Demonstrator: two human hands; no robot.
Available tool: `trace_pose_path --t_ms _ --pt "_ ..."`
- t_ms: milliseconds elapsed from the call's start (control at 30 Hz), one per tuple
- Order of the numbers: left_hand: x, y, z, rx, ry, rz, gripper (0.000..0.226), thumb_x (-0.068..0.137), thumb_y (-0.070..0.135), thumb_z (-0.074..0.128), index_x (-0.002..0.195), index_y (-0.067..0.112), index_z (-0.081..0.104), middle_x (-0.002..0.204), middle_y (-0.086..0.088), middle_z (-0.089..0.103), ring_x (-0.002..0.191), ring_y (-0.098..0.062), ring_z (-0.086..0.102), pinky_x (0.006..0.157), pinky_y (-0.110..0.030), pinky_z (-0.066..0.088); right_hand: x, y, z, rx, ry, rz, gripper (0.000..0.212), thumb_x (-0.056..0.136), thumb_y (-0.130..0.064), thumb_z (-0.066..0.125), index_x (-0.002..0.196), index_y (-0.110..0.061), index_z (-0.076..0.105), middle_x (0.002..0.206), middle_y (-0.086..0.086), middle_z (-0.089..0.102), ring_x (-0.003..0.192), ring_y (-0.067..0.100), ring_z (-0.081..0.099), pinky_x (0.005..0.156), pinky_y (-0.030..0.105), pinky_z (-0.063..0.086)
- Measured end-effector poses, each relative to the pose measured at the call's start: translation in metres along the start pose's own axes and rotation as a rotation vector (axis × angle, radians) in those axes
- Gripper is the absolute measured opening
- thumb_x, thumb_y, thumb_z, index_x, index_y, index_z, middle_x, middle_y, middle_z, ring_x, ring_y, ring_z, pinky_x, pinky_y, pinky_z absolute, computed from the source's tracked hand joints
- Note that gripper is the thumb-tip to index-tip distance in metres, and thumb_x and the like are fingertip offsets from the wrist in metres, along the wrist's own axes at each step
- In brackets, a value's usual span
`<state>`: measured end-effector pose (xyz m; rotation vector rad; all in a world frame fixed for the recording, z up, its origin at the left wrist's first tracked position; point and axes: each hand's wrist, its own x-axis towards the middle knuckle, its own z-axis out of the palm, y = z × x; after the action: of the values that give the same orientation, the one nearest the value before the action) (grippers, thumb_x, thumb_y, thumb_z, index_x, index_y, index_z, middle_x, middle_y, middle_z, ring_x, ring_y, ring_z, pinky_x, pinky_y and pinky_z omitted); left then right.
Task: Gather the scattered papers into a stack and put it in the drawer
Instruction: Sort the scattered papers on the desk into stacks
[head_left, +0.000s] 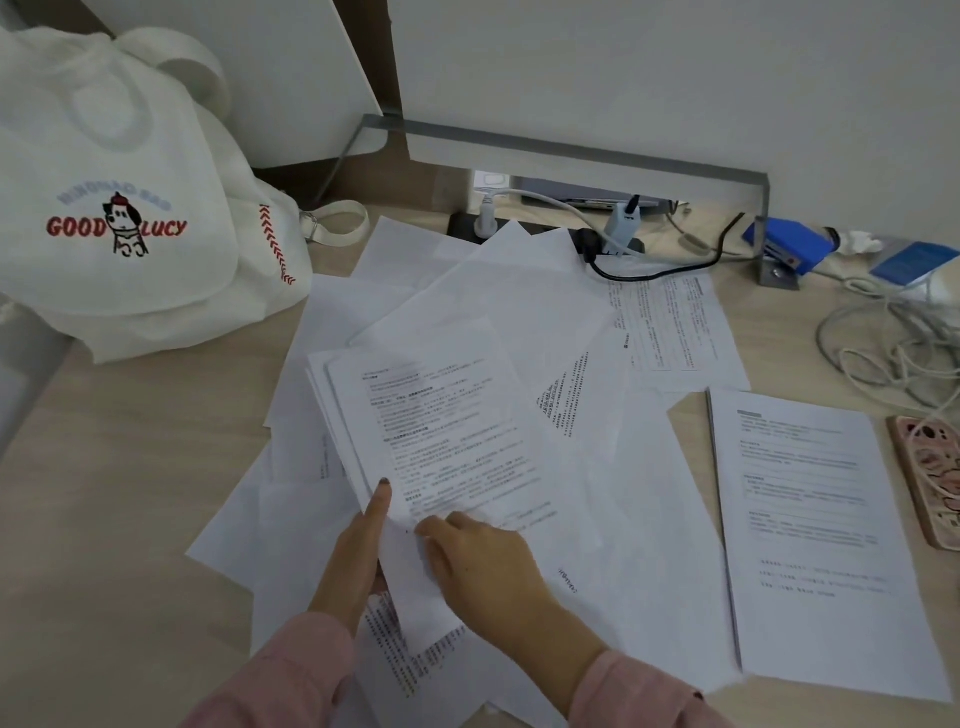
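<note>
far left i see a white tote bag (119, 208). my left hand (358, 556) pinches a small sheaf of papers (431, 431), thumb on top; my right hand (483, 561) curls onto its near edge. loose sheets (519, 291) lie beneath, a phone (930, 478) far right.

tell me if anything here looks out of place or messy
Yes: loose sheets lie fanned at all angles across the desk, and the rear ones overlap the power strip. The left hand holds a partial stack with uneven edges. A white cable crosses the phone at right.
</note>
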<state>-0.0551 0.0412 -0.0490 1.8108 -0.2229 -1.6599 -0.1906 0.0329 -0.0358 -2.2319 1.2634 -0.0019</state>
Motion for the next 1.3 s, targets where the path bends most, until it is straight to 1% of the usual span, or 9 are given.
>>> trace_pose_path --t_ms 133,267,367,467,633,800,967,1133,1300 --pt "-0.002 -0.001 -0.006 0.075 0.009 0.117 0.023 0.092 0.029 0.051 0.109 0.017 0.060 0.095 -0.003 0.068 0.084 -0.020 0.064 0.071 -0.035 0.052 0.007 0.005 -0.027 0.320 -0.144 0.071 0.035 0.095 -0.045 0.037 0.110 -0.023 0.059 0.106 -0.002 0.065 0.093 0.015 0.060 0.083 0.032 0.048" --pt "-0.001 0.003 -0.015 0.108 0.027 0.156 0.020 0.094 0.019 0.047 0.112 0.019 0.056 0.099 -0.001 0.065 0.086 -0.014 0.060 0.078 -0.032 0.047 0.023 0.045 -0.049 0.585 0.162 0.372 0.025 0.096 -0.026 0.044 0.113 -0.019 0.060 0.112 -0.006 0.063 0.097 0.011 0.059 0.087 0.022 0.045" --pt "0.004 0.006 -0.028 0.119 0.084 0.182 0.028 0.094 0.019 0.046 0.121 0.017 0.055 0.110 -0.005 0.063 0.099 -0.024 0.059 0.094 -0.039 0.045 0.034 0.078 -0.064 0.938 0.389 0.702 0.027 0.092 -0.015 0.049 0.117 -0.014 0.056 0.114 0.005 0.061 0.106 0.021 0.057 0.095 0.034 0.044" --pt "0.007 0.006 -0.039 0.103 0.150 0.179 0.030 0.095 0.017 0.046 0.123 0.014 0.054 0.113 -0.009 0.062 0.102 -0.028 0.058 0.097 -0.042 0.044 0.044 0.102 -0.071 1.134 0.434 0.857 0.027 0.088 -0.010 0.051 0.115 -0.011 0.053 0.105 0.010 0.058 0.096 0.023 0.055 0.092 0.034 0.044" --pt "0.011 0.003 -0.051 0.103 0.189 0.146 0.033 0.095 0.016 0.045 0.126 0.009 0.052 0.115 -0.012 0.060 0.099 -0.027 0.056 0.092 -0.039 0.043 0.066 0.110 -0.080 1.491 0.461 0.934 0.014 0.089 -0.008 0.050 0.075 -0.007 0.054 0.077 0.010 0.056 0.068 0.018 0.052 0.070 0.021 0.045" --pt "0.012 0.003 -0.053 0.129 0.192 0.137 0.033 0.095 0.016 0.045 0.127 0.010 0.052 0.111 -0.008 0.058 0.100 -0.024 0.052 0.091 -0.035 0.040 0.086 0.109 -0.077 1.354 0.359 0.963 0.018 0.084 -0.016 0.062 0.067 -0.013 0.056 0.066 0.002 0.051 0.048 0.010 0.044 0.046 0.014 0.043" --pt "0.011 0.002 -0.053 0.136 0.198 0.139 0.032 0.095 0.015 0.045 0.126 0.010 0.053 0.111 -0.007 0.058 0.100 -0.023 0.053 0.092 -0.035 0.040 0.095 0.102 -0.072 1.162 0.307 0.887 0.023 0.084 -0.016 0.064 0.065 -0.017 0.052 0.062 0.000 0.046 0.054 0.013 0.039 0.052 0.018 0.036" --pt "0.007 0.002 -0.050 0.148 0.195 0.134 0.033 0.095 0.014 0.045 0.126 0.009 0.052 0.113 -0.009 0.058 0.101 -0.023 0.052 0.092 -0.035 0.040 0.101 0.097 -0.076 1.420 0.318 0.874 0.010 0.084 -0.014 0.064 0.087 -0.007 0.057 0.072 0.006 0.055 0.064 0.016 0.051 0.066 0.022 0.048" --pt "0.002 0.005 -0.050 0.123 0.194 0.147 0.035 0.096 0.015 0.043 0.130 0.010 0.050 0.116 -0.007 0.056 0.103 -0.023 0.051 0.095 -0.035 0.038 0.107 0.093 -0.083 1.274 0.444 0.822 0.029 0.085 -0.003 0.055 0.063 -0.012 0.038 0.067 0.013 0.051 0.057 0.022 0.051 0.062 0.031 0.045"
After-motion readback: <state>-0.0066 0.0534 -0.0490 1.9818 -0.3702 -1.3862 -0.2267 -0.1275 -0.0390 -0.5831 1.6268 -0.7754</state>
